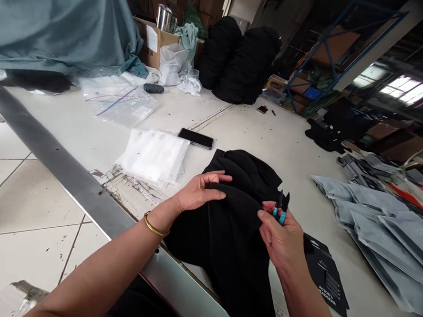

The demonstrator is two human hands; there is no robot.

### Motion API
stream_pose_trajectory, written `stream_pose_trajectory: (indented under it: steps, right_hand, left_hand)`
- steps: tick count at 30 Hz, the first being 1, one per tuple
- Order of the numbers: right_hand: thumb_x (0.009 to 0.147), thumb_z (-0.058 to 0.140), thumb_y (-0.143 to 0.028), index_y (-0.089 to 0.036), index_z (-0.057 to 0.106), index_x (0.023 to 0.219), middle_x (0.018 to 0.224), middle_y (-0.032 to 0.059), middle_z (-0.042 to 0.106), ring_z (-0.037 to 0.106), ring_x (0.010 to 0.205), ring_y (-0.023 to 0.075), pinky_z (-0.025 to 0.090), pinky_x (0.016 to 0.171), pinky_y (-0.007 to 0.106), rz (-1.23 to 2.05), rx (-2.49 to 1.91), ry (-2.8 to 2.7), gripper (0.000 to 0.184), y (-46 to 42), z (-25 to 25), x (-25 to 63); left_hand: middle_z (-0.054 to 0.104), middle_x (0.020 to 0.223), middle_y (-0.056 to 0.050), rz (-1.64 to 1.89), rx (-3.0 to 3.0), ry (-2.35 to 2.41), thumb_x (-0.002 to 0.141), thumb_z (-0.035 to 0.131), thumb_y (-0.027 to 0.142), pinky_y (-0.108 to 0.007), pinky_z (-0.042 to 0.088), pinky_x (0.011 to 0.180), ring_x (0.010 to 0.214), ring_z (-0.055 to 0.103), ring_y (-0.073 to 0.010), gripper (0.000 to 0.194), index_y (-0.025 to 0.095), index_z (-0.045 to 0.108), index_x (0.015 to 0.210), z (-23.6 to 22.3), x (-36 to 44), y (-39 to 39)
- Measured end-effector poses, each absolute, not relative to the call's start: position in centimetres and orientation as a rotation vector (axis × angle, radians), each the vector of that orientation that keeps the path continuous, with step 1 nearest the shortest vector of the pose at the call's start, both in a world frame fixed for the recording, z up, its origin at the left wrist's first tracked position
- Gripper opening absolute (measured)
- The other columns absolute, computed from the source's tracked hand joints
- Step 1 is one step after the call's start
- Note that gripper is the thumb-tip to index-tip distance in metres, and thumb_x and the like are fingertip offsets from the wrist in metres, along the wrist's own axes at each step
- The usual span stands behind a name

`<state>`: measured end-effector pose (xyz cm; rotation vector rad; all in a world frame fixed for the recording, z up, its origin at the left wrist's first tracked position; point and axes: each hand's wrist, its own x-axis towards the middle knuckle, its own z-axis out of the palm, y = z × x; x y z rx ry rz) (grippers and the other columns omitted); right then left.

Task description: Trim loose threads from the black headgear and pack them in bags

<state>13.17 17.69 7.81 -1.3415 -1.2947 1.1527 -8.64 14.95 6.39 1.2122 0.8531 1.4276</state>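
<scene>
Black cloth (pixel 237 228), its kind of garment unclear, lies bunched on the worktable and droops over the near edge. My left hand (pixel 202 190) pinches a fold of it between thumb and fingers. On the right, my right hand (pixel 282 235) grips another part of the same fold between thumb and forefinger. Small thread snips (pixel 279 211) with blue handles and dark blades also sit in my right hand, blades pointing up and away. Between the two hands the cloth's edge is stretched. Part of the snips is hidden by my fingers.
A phone (pixel 196 138) and white plastic bags (pixel 154 155) lie beyond the cloth. Black printed cards (pixel 326 276) lie by my right wrist. Grey packed bags (pixel 391 229) are piled at right. Large black bundles (pixel 241 58) stand at the back. A metal strip (pixel 72 172) edges the table.
</scene>
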Motion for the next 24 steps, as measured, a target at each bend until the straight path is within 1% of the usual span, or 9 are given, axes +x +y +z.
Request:
stream_pose_trajectory:
  steps: [2, 4, 7, 11, 14, 17, 19, 21, 24]
  right_hand:
    - [0.062, 0.073, -0.038, -0.019, 0.062, 0.09, 0.065, -0.0031, 0.058, 0.047, 0.044, 0.0074, 0.039, 0.041, 0.022, 0.992, -1.389, -1.463, 0.035, 18.2, 7.4, 13.5]
    - [0.066, 0.07, -0.041, -0.019, 0.063, 0.088, 0.072, 0.0004, 0.062, 0.058, 0.06, 0.0138, 0.049, 0.057, 0.027, 0.865, -1.44, -1.674, 0.031, 18.5, 7.2, 14.0]
    - [0.073, 0.064, -0.046, -0.02, 0.063, 0.094, 0.085, 0.0049, 0.066, 0.062, 0.079, 0.0203, 0.051, 0.075, 0.034, 0.777, -1.451, -1.893, 0.034, 18.7, 7.5, 14.6]
    - [0.077, 0.059, -0.048, -0.021, 0.059, 0.106, 0.099, 0.0069, 0.066, 0.062, 0.09, 0.0218, 0.049, 0.082, 0.036, 0.66, -1.381, -1.962, 0.039, 18.4, 8.4, 15.1]
    - [0.072, 0.067, -0.043, -0.023, 0.058, 0.108, 0.105, 0.006, 0.066, 0.061, 0.097, 0.0222, 0.049, 0.085, 0.037, 0.751, -1.305, -2.086, 0.042, 18.0, 8.5, 15.1]
    - [0.071, 0.068, -0.036, -0.025, 0.059, 0.11, 0.112, 0.005, 0.064, 0.06, 0.103, 0.0221, 0.046, 0.092, 0.039, 0.864, -1.217, -2.22, 0.042, 17.8, 7.8, 14.8]
    - [0.073, 0.065, -0.034, -0.025, 0.061, 0.106, 0.105, 0.0039, 0.067, 0.062, 0.097, 0.0207, 0.046, 0.091, 0.038, 0.876, -1.214, -2.181, 0.035, 17.9, 7.3, 14.5]
    - [0.073, 0.065, -0.035, -0.022, 0.063, 0.098, 0.091, 0.003, 0.067, 0.063, 0.084, 0.0187, 0.05, 0.08, 0.034, 0.908, -1.264, -2.012, 0.028, 18.2, 7.4, 14.1]
    - [0.07, 0.069, -0.041, -0.02, 0.062, 0.092, 0.064, -0.0029, 0.057, 0.053, 0.052, 0.0109, 0.044, 0.049, 0.024, 1.122, -1.323, -1.695, 0.031, 18.7, 8.3, 13.3]
  left_hand:
    - [0.067, 0.089, -0.003, 1.372, 1.061, 0.746, 0.066, 0.073, 0.022, -0.034, 0.042, 0.088, 0.098, 0.059, -0.0212, 0.032, 0.017, 0.042, 0.059, 6.3, -8.0, 15.7]
    - [0.065, 0.077, -0.001, 1.284, 0.867, 0.618, 0.069, 0.073, 0.026, -0.031, 0.046, 0.076, 0.079, 0.062, -0.0179, 0.027, 0.017, 0.047, 0.068, 5.7, -7.6, 16.0]
    - [0.069, 0.091, -0.008, 1.117, 0.758, 0.465, 0.076, 0.068, 0.035, -0.035, 0.045, 0.083, 0.09, 0.064, -0.0221, 0.03, 0.018, 0.055, 0.097, 4.3, -7.2, 16.2]
    - [0.066, 0.108, -0.016, 0.937, 0.883, 0.469, 0.08, 0.062, 0.045, -0.042, 0.037, 0.097, 0.1, 0.062, -0.0251, 0.046, 0.014, 0.055, 0.114, 3.2, -7.3, 16.5]
    - [0.056, 0.126, -0.015, 0.918, 1.019, 0.513, 0.076, 0.066, 0.048, -0.042, 0.033, 0.102, 0.114, 0.054, -0.0247, 0.06, 0.02, 0.05, 0.126, 3.6, -8.3, 16.5]
    - [0.049, 0.135, -0.008, 0.868, 1.217, 0.546, 0.062, 0.079, 0.032, -0.041, 0.028, 0.106, 0.126, 0.042, -0.0239, 0.078, 0.028, 0.044, 0.132, 4.5, -9.5, 16.0]
    - [0.049, 0.135, -0.005, 0.83, 1.346, 0.621, 0.057, 0.082, 0.023, -0.039, 0.027, 0.107, 0.128, 0.039, -0.023, 0.085, 0.03, 0.043, 0.133, 4.9, -9.8, 15.7]
    - [0.052, 0.131, -0.005, 0.82, 1.465, 0.71, 0.056, 0.082, 0.021, -0.037, 0.03, 0.105, 0.125, 0.042, -0.0232, 0.083, 0.029, 0.047, 0.13, 5.2, -9.7, 15.4]
    - [0.061, 0.114, -0.004, 0.917, 1.602, 0.844, 0.064, 0.077, 0.027, -0.032, 0.04, 0.093, 0.106, 0.054, -0.0221, 0.054, 0.024, 0.059, 0.116, 5.2, -9.2, 15.3]
